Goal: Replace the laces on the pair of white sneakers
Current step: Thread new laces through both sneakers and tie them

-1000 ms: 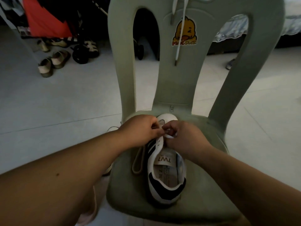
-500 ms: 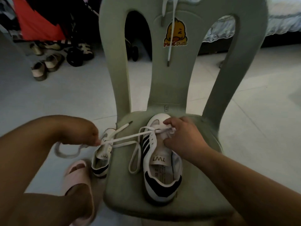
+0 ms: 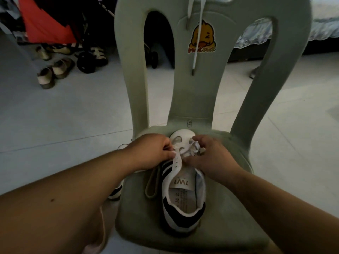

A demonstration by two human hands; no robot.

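- The sneaker (image 3: 183, 189) lies mid-seat on the chair (image 3: 229, 208), toe toward its back edge.
- The left hand (image 3: 152, 153) and right hand (image 3: 209, 158) each pinch the lace (image 3: 190, 150) by the toe eyelets.
- Advice: draw both ends evenly and keep them flat.

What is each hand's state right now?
Left hand: pinches the white sneaker at its eyelet edge.
Right hand: pinches the lace near the toe.

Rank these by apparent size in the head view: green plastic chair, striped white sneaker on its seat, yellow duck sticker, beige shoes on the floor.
1. Green plastic chair
2. Striped white sneaker
3. Yellow duck sticker and beige shoes look alike; the shoes lie farther away, so unranked.
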